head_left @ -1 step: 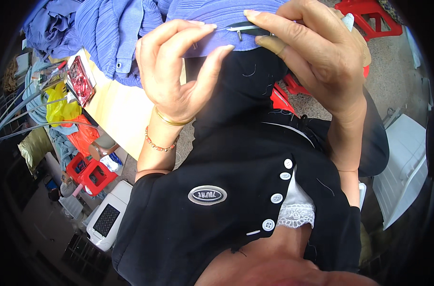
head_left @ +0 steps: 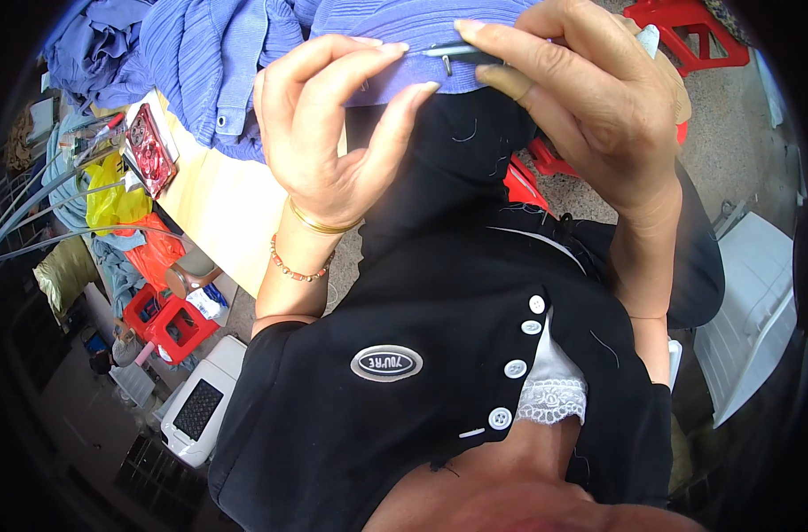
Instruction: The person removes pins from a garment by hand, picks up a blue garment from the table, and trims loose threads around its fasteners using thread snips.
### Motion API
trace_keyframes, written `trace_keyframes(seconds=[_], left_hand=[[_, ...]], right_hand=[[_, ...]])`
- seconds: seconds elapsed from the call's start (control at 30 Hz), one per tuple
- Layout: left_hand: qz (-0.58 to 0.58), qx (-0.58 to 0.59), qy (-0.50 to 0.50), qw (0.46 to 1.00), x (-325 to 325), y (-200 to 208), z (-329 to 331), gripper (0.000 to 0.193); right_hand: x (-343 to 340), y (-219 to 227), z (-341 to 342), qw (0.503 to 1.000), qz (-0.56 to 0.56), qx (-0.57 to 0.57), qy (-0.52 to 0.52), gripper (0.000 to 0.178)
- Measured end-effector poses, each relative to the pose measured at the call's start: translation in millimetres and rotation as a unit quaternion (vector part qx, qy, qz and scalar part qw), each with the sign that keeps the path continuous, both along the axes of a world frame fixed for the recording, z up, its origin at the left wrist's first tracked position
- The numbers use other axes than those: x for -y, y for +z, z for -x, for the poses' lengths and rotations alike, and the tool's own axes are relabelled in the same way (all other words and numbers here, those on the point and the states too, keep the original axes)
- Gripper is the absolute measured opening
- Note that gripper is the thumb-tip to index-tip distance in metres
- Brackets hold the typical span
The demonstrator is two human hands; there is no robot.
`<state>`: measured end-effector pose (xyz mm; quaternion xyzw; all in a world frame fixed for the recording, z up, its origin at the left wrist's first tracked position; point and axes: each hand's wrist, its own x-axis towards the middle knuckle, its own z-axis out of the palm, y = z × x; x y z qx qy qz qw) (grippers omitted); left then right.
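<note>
Fiddly close-up bit on our ribbed blue-violet garment
So our right hand had thumb and fingers pinched around a slim pointed tool (snips maybe, too small to tell), tip facing left, probably gripped that short for fine control. Our left hand wasn't clenched: thumb and index stood apart, index tip right by the point, likely to guide it. Couldn't tell if a thread was there. The garment lay far middle, under the tool, its near edge by our black clothing, presumably for easy reach. More blue-violet cloth sat heaped far left on the wooden table, likely parked aside.
</note>
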<state>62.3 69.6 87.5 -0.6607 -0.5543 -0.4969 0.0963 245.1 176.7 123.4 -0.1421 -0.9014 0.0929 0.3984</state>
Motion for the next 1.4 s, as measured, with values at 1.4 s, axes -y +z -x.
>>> trace_keyframes(seconds=[1.4], left_hand=[[0.068, -0.207, 0.021, 0.976, -17, 44, -17, 0.021]], right_hand=[[-1, -18, -48, 0.984, 0.161, -0.072, -0.021, 0.040]])
